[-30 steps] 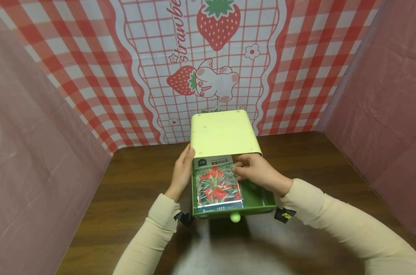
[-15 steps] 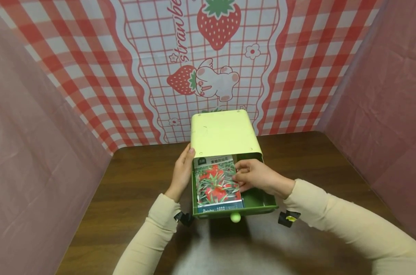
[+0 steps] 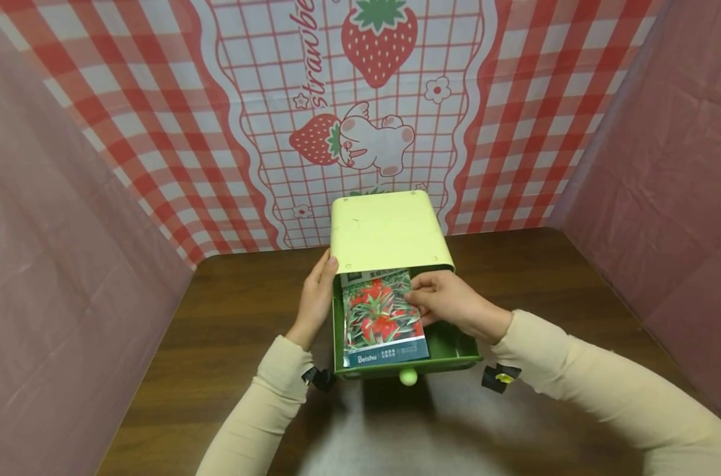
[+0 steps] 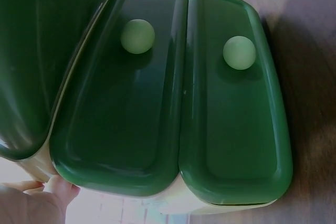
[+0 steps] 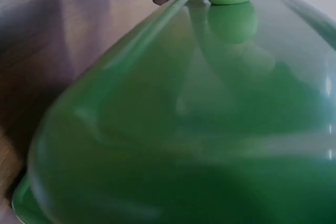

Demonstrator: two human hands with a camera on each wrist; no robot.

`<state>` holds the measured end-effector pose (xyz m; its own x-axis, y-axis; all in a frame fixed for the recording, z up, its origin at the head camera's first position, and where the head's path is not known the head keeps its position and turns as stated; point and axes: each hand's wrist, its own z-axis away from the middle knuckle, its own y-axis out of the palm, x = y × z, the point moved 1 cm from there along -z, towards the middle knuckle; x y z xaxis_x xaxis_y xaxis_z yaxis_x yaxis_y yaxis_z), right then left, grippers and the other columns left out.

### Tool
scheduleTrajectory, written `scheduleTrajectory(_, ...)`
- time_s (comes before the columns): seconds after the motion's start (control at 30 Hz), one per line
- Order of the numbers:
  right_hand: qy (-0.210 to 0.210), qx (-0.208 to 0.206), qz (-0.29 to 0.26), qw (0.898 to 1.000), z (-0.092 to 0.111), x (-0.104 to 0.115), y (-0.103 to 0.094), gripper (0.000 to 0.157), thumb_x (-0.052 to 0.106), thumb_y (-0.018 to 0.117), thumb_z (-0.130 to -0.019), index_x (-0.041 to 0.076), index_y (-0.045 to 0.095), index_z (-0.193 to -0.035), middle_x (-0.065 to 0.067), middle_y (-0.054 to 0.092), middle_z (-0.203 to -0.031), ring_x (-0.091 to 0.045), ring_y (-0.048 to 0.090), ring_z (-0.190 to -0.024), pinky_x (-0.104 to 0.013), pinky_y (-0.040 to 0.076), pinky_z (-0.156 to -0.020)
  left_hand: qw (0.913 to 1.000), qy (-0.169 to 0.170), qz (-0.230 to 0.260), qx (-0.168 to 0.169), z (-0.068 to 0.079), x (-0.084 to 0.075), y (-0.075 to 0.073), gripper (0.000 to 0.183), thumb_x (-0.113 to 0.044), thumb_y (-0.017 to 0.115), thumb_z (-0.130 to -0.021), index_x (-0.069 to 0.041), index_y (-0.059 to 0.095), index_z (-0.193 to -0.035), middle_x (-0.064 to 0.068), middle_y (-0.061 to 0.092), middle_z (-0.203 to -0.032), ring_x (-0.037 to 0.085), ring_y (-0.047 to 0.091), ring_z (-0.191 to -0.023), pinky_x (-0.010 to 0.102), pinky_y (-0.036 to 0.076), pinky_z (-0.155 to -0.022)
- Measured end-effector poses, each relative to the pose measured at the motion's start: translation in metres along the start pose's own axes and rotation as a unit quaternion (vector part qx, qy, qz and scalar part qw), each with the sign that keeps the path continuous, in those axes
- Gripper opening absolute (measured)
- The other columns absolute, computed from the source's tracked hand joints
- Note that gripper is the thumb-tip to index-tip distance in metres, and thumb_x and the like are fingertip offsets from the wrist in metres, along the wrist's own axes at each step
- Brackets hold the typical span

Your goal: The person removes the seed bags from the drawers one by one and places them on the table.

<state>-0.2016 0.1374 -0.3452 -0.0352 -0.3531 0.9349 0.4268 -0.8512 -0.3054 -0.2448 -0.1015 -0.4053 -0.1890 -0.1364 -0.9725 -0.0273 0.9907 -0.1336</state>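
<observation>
A small light-green drawer cabinet (image 3: pixel 390 228) stands on the table with its top drawer (image 3: pixel 450 340) pulled out. In that drawer lies a flat seed packet (image 3: pixel 378 317) printed with red flowers, its far end under the cabinet's top. My right hand (image 3: pixel 446 299) pinches the packet's right edge between thumb and fingers. My left hand (image 3: pixel 317 291) rests along the cabinet's left side, fingers extended and thumb at the front corner. Its fingers (image 4: pixel 58 190) also show at the cabinet's edge in the left wrist view. The drawer's green front (image 5: pixel 184 103) fills the right wrist view, my right hand out of sight.
Below the open drawer sit two shut drawers, a middle one (image 4: pixel 118 114) and a bottom one (image 4: pixel 236 129), with round pale knobs. The brown wooden table (image 3: pixel 217 330) carries the cabinet. A red-and-white strawberry cloth (image 3: pixel 265 132) hangs behind, with pink cloth (image 3: pixel 646 165) at both sides.
The right hand has drawn back from under the cabinet's top and taken the packet's edge. The packet has shifted slightly right and tilted. The left hand has stayed in place.
</observation>
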Motion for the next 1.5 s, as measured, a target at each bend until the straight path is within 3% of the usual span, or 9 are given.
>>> scheduleTrajectory(0.2, 0.006, 0.001, -0.006, 1.0, 0.004, 0.002, -0.008, 0.019, 0.012, 0.056, -0.099, -0.006, 0.059, -0.098, -0.002, 0.049, -0.068, -0.011, 0.05, -0.063, -0.025, 0.057, -0.059, 1.0, -0.001, -0.003, -0.003, 0.001, -0.001, 0.001, 0.06, -0.047, 0.04, -0.103, -0.014, 0.035, -0.153, 0.005, 0.037, -0.158, 0.024, 0.03, -0.147, 0.043, 0.023, -0.124)
scheduleTrajectory(0.4, 0.038, 0.013, -0.053, 0.998, 0.01, 0.005, -0.014, 0.024, 0.017, 0.057, -0.099, -0.007, 0.059, -0.103, -0.003, 0.05, -0.074, -0.012, 0.049, -0.067, -0.023, 0.054, -0.06, 1.0, 0.004, -0.001, -0.001, 0.0, 0.0, 0.002, 0.059, -0.045, 0.04, -0.104, -0.013, 0.035, -0.153, 0.006, 0.036, -0.158, 0.023, 0.03, -0.148, 0.041, 0.023, -0.124)
scheduleTrajectory(0.63, 0.056, 0.025, -0.063, 0.996, 0.021, 0.007, -0.019, 0.037, 0.019, 0.058, -0.099, -0.01, 0.058, -0.12, -0.004, 0.068, -0.086, -0.01, 0.063, -0.072, -0.027, 0.062, -0.068, 1.0, 0.008, 0.003, 0.004, 0.003, -0.006, 0.0, 0.056, -0.042, 0.039, -0.105, -0.013, 0.035, -0.153, 0.007, 0.036, -0.158, 0.024, 0.029, -0.148, 0.042, 0.022, -0.124)
scheduleTrajectory(0.87, 0.083, 0.036, -0.065, 0.994, 0.034, 0.007, -0.022, 0.04, 0.024, 0.06, -0.098, -0.008, 0.061, -0.121, -0.009, 0.073, -0.094, -0.016, 0.071, -0.077, -0.033, 0.063, -0.074, 0.9999, 0.015, 0.002, -0.002, 0.0, 0.0, 0.001, 0.056, -0.041, 0.04, -0.105, -0.012, 0.036, -0.152, 0.007, 0.037, -0.157, 0.023, 0.031, -0.147, 0.04, 0.024, -0.124)
scheduleTrajectory(0.97, 0.084, 0.039, -0.057, 0.994, 0.04, 0.006, -0.024, 0.038, 0.025, 0.06, -0.098, -0.007, 0.063, -0.119, -0.005, 0.071, -0.087, -0.011, 0.063, -0.065, -0.025, 0.059, -0.065, 0.9998, 0.017, 0.002, -0.005, 0.0, 0.0, 0.001, 0.055, -0.04, 0.04, -0.105, -0.011, 0.037, -0.152, 0.008, 0.038, -0.157, 0.024, 0.031, -0.147, 0.041, 0.024, -0.124)
scheduleTrajectory(1.1, 0.08, 0.044, -0.037, 0.995, 0.048, 0.006, -0.025, 0.033, 0.024, 0.063, -0.096, -0.006, 0.067, -0.11, 0.0, 0.06, -0.07, -0.009, 0.038, -0.053, -0.019, 0.039, -0.05, 0.9997, 0.022, 0.005, -0.005, 0.0, 0.0, 0.001, 0.055, -0.039, 0.04, -0.105, -0.009, 0.037, -0.151, 0.01, 0.037, -0.157, 0.027, 0.031, -0.147, 0.042, 0.023, -0.124)
scheduleTrajectory(1.33, 0.07, 0.051, -0.057, 0.995, 0.061, 0.007, -0.029, 0.034, 0.026, 0.064, -0.095, -0.005, 0.063, -0.109, -0.004, 0.073, -0.088, -0.012, 0.065, -0.066, -0.026, 0.059, -0.062, 0.9998, 0.019, 0.007, -0.005, 0.001, -0.001, 0.002, 0.056, -0.039, 0.04, -0.105, -0.009, 0.036, -0.152, 0.009, 0.037, -0.157, 0.026, 0.031, -0.147, 0.042, 0.024, -0.124)
scheduleTrajectory(1.5, 0.064, 0.019, -0.08, 0.995, 0.064, 0.012, -0.041, 0.03, 0.025, 0.064, -0.096, -0.003, 0.059, -0.106, -0.004, 0.073, -0.087, -0.014, 0.07, -0.071, -0.032, 0.063, -0.067, 0.9998, 0.015, 0.014, -0.006, 0.0, -0.001, 0.002, 0.055, -0.04, 0.041, -0.104, -0.012, 0.038, -0.151, 0.007, 0.039, -0.156, 0.023, 0.032, -0.147, 0.039, 0.024, -0.123)
